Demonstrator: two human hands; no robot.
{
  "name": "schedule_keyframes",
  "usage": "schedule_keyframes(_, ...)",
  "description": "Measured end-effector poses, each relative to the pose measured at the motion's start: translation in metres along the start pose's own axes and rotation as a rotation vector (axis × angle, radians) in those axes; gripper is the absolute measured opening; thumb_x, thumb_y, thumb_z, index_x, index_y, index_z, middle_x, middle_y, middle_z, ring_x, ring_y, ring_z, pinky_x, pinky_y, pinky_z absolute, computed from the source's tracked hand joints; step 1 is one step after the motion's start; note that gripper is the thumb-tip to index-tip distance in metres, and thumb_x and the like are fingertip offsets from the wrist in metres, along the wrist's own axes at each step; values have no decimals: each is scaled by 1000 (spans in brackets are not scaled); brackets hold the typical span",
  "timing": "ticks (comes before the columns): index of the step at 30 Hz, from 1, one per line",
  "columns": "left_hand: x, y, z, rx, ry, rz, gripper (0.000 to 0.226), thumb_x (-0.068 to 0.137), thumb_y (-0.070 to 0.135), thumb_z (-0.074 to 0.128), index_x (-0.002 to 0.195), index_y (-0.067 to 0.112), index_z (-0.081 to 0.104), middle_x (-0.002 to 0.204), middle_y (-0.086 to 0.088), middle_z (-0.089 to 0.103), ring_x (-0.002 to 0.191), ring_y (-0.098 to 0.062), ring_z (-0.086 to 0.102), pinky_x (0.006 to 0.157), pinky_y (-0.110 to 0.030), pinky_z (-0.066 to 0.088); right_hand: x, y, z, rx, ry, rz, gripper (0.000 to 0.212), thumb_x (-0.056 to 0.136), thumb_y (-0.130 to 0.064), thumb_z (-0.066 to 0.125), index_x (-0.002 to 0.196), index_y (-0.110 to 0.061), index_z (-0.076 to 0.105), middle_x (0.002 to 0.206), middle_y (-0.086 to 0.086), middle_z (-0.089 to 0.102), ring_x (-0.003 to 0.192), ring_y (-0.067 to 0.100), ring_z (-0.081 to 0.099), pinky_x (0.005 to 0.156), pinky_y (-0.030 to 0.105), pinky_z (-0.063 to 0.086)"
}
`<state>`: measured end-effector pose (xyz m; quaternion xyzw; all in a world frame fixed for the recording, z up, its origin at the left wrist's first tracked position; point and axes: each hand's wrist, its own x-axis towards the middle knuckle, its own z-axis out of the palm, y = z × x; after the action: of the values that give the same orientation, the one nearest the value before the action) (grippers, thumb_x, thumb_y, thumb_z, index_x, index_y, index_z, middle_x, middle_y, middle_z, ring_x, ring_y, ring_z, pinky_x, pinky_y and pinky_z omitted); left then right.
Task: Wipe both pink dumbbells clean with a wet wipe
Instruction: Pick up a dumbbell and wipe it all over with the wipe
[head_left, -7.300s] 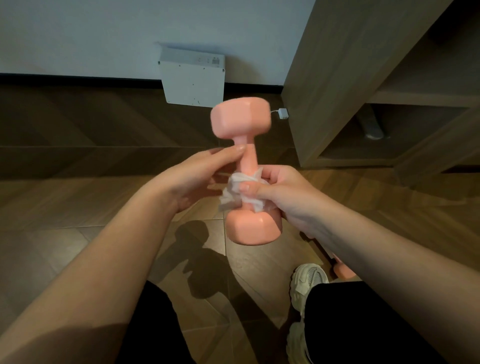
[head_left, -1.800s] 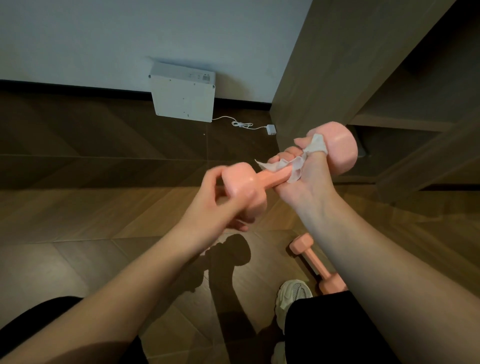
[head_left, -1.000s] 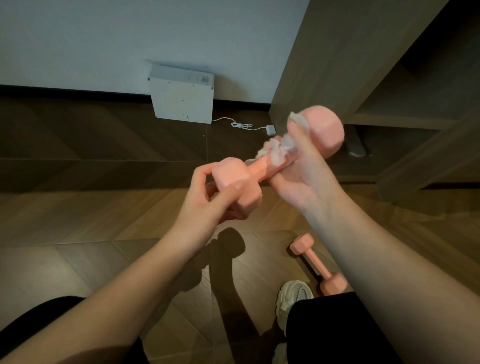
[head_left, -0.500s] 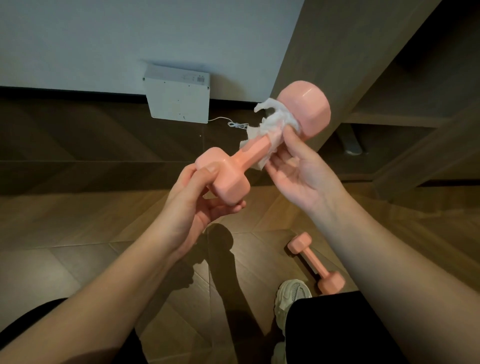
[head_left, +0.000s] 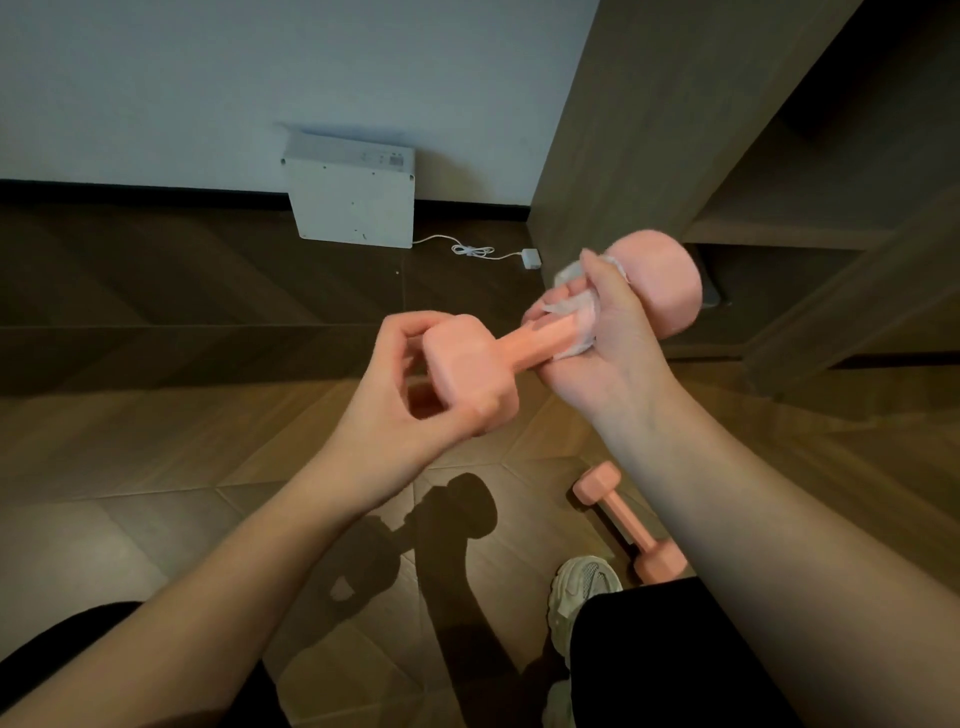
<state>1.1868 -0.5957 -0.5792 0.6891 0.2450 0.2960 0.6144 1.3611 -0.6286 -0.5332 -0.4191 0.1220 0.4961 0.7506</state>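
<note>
Against the wall at left, a white box (head_left: 353, 202), with a thin cable (head_left: 470, 251) trailing right toward a wooden cabinet (head_left: 623, 130). Centre-left, the left hand (head_left: 395, 400), fingers curled round the near head of the held pink dumbbell (head_left: 540, 338), steadying it in the air, tilted up to the right. Further right, the right hand (head_left: 618, 338), fingers wrapped round the handle just under the far head, the wet wipe (head_left: 574, 309) bunched between palm and handle. By the look of it: mid-wipe, working the handle's far end. Lower right, on the floor beside a pale sneaker (head_left: 584, 587), the second pink dumbbell (head_left: 623, 519), touched by neither hand; no telling whether already cleaned. Next, probably: rub over the far head, swap grips to reach the near head, keeping the wipe pinned against the surface.
</note>
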Motion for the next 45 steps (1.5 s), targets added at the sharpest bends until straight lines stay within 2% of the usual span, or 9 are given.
schedule_keyframes(4, 3, -9, -1, 338, -28, 220, 86, 69, 35, 86, 134, 45, 29, 131, 32, 37, 119, 9, 48, 84, -5, 45, 5, -1, -4, 72, 135, 10, 17, 81, -16, 70, 73, -13, 55, 54, -1, 50, 47, 12, 47, 60, 23, 47)
schedule_keyframes(10, 5, 0, 0, -709, -181, -651, 69, 75, 64, 61, 127, 19, 52, 98, -18, 74, 78, -30, 72, 63, -33, 59, 5, 6, 0, -63, 54, -71, 17, 83, -13, 67, 71, -13, 54, 55, -1, 46, 45, 9, 43, 58, 25, 42)
schedule_keyframes(17, -2, -10, 8, 456, 94, 273, 87, 70, 29, 86, 134, 33, 28, 136, 12, 35, 122, 1, 44, 96, -15, 46, 5, 7, 1, 36, 64, -17, 16, 82, -8, 64, 73, -13, 53, 52, -1, 48, 41, 11, 47, 54, 24, 49)
schedule_keyframes(23, 4, 0, -2, -717, -110, -626, 76, 75, 71, 51, 131, 20, 49, 108, -24, 65, 69, -25, 68, 56, -32, 58, 5, 15, 5, -18, 17, -32, 9, 81, -9, 65, 75, -12, 59, 56, 0, 52, 44, 10, 51, 63, 25, 49)
schedule_keyframes(29, -2, -9, 3, 129, -17, 135, 75, 80, 27, 77, 134, 39, 28, 138, 5, 37, 117, -4, 52, 82, -23, 54, 9, 17, 10, -54, 63, -8, 16, 86, -11, 55, 70, -12, 52, 60, 2, 51, 53, 12, 49, 59, 24, 50)
schedule_keyframes(32, -4, -15, 3, 321, -25, 240, 91, 77, 27, 82, 141, 43, 18, 152, 9, 21, 137, -2, 30, 104, -17, 41, 7, 22, 9, -60, 69, 7, 14, 87, -11, 57, 74, -12, 54, 59, 2, 52, 53, 12, 49, 57, 23, 51)
schedule_keyframes(39, 3, 1, -9, -722, -95, -695, 69, 76, 68, 53, 125, 21, 50, 114, -26, 64, 77, -31, 72, 64, -36, 61, 8, 30, 11, -139, 13, -73, 4, 86, -10, 63, 88, -10, 59, 58, 0, 54, 49, 9, 53, 59, 23, 52)
schedule_keyframes(42, 2, 1, -6, -621, 25, -528, 70, 77, 48, 60, 135, 15, 43, 112, -20, 63, 75, -21, 70, 64, -30, 60, 8, 32, 13, -128, 10, -50, 3, 89, -11, 59, 87, -9, 58, 59, 1, 52, 52, 10, 51, 62, 26, 50)
schedule_keyframes(45, 0, -3, -7, 108, 53, 38, 75, 79, 29, 76, 139, 28, 30, 133, 9, 45, 111, 0, 57, 82, -16, 51, 7, 29, 13, -66, 37, 13, 15, 89, -10, 58, 74, -10, 56, 58, 3, 53, 56, 14, 51, 61, 26, 51)
